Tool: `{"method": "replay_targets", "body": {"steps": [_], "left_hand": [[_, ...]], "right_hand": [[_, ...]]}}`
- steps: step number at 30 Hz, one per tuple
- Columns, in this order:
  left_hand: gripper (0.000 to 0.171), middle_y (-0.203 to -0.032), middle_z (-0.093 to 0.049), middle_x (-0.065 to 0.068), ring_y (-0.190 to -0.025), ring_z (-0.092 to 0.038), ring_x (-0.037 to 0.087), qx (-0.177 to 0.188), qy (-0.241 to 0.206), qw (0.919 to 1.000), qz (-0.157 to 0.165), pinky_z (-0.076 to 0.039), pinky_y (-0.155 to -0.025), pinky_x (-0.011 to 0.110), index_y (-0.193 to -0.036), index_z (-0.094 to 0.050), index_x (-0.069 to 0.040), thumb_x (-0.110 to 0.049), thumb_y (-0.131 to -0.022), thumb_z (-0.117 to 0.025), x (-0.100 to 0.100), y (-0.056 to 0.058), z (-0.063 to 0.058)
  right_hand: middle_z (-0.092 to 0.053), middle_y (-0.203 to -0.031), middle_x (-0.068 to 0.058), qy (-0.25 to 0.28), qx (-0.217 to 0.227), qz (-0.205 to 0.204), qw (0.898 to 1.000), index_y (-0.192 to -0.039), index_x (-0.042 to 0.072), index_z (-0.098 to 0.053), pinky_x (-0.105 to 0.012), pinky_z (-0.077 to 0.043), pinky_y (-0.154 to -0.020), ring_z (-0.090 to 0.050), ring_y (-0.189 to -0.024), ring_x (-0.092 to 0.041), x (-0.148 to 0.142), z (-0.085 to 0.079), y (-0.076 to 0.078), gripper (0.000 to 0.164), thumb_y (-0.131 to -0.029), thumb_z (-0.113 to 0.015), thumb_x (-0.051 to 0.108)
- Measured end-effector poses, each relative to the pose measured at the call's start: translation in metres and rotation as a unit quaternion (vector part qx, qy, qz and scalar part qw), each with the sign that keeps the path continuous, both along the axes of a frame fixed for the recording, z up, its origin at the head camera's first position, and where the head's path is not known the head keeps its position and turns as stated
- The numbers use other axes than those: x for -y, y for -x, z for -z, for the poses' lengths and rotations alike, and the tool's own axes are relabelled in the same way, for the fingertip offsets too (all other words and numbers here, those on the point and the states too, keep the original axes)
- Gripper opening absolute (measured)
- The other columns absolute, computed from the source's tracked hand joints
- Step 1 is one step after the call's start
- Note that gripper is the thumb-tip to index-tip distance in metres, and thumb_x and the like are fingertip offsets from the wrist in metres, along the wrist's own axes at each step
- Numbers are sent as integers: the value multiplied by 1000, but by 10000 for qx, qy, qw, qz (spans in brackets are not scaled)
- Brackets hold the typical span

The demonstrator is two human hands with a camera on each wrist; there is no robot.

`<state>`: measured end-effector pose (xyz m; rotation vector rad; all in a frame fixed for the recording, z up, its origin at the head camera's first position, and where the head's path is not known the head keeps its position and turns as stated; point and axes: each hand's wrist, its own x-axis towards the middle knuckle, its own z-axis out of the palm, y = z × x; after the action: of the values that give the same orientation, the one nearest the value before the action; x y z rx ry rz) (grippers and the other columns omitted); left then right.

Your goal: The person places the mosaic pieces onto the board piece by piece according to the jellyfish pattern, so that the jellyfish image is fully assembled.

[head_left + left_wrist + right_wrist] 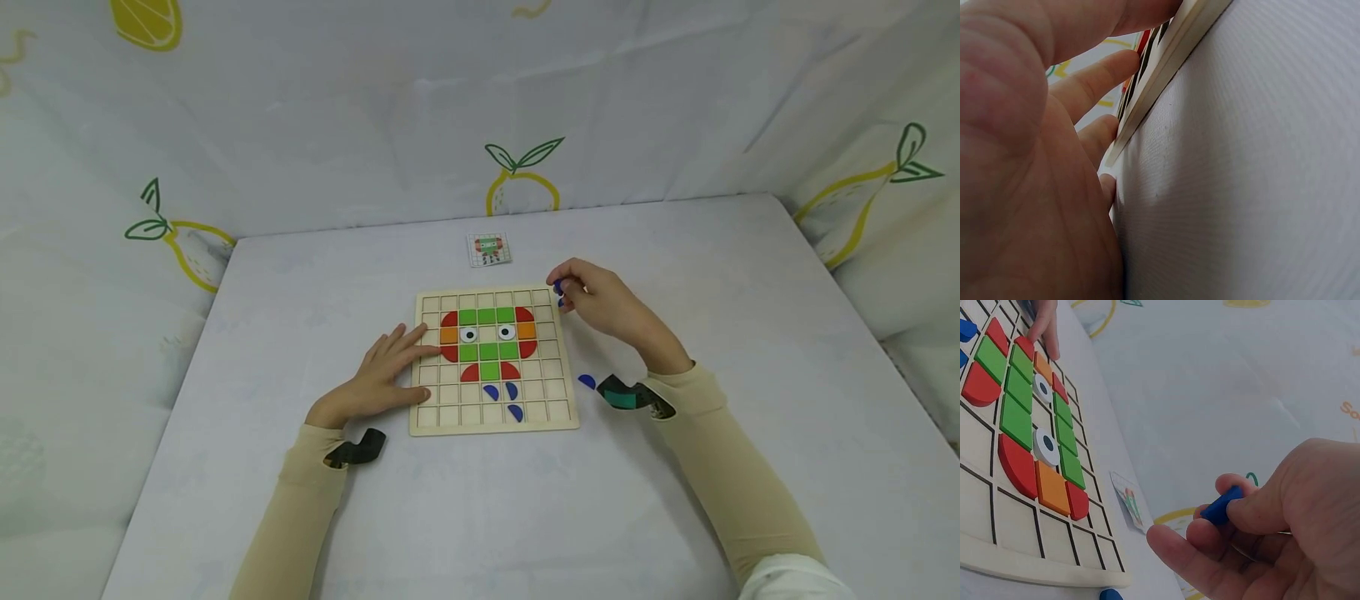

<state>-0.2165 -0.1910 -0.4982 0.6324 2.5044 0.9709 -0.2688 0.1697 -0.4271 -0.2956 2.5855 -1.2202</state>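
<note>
A wooden grid board (553,412) bears a pattern of green, red and orange pieces with two white eye discs (468,334). Along its left side my left hand (382,375) rests with fingers spread, thumb and fingertips over the border. Beyond the board's upper right corner, my right hand (600,304) pinches a blue half-round piece (1222,506) between thumb and fingers. Just below those fingers, another blue piece (1110,594) lies beside the board edge. Three blue pieces (491,392) sit on the lower grid, under the red and green ones.
Behind the board lies a small pattern card (489,249) printed with a similar figure. One more blue half-round piece (587,381) is on the table right of the board, near the right wrist's camera strap (622,396). A lemon-print cloth (337,125) hangs behind the table.
</note>
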Motion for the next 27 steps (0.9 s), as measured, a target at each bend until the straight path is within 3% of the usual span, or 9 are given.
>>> {"method": "replay_targets", "body": {"steps": [11, 18, 24, 27], "left_hand": [[63, -173, -13, 2, -160, 7, 31, 13, 10, 10000, -1, 8, -127, 56, -149, -50, -24, -28, -89, -72, 0, -1, -2], [64, -173, -12, 3, -160, 7, 31, -3, 50, 10000, 2, 9, -127, 56, -150, -49, -24, -28, -90, -71, 0, 0, -1], [64, -172, -13, 3, -160, 7, 32, -5, 35, 10000, 6, 9, -127, 56, -149, -49, -23, -29, -90, -72, 0, 0, -1], [64, -172, -13, 4, -160, 7, 32, -3, 32, 10000, 9, 8, -127, 56, -149, -49, -23, -29, -90, -72, 0, 0, -1]], "right_hand": [[-68, -113, -12, -78, -482, -487, 9976, -119, 2, -64, -37, -55, -86, -59, -100, -26, 12, 0, -8, 21, -101, -55, 8], [-70, -114, -8, -177, -263, -636, 9975, -121, 8, -67, -35, -53, -84, -60, -101, -24, 21, 3, -13, 22, -101, -57, 12], [-70, -115, -4, -122, -472, -1210, 9915, -116, 8, -72, -38, -55, -91, -60, -104, -22, 31, 6, -19, 19, -99, -63, 10], [-70, -108, -3, -157, -437, -1467, 9881, -117, 8, -72, -36, -55, -87, -59, -99, -20, 36, 8, -23, 20, -99, -63, 9]]}}
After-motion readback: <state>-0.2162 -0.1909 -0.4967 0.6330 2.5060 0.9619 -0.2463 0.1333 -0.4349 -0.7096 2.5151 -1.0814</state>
